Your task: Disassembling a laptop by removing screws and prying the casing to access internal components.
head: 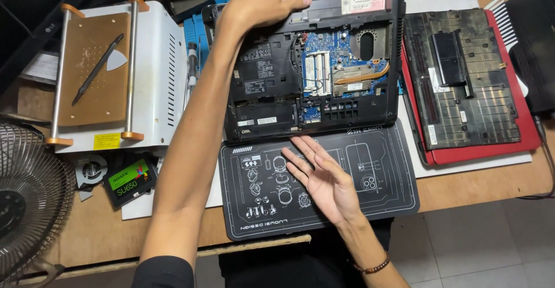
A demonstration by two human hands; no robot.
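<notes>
1. Centre: the opened laptop fills the upper middle; the left arm crosses diagonally from lower left to its top edge.
2. Lower centre: the dark work mat lies mostly bare beside the right hand.
3. Left: a white heating station and fan block passage.
4. Right: a red laptop base occupies the bench; bare wood shows below it.
</notes>
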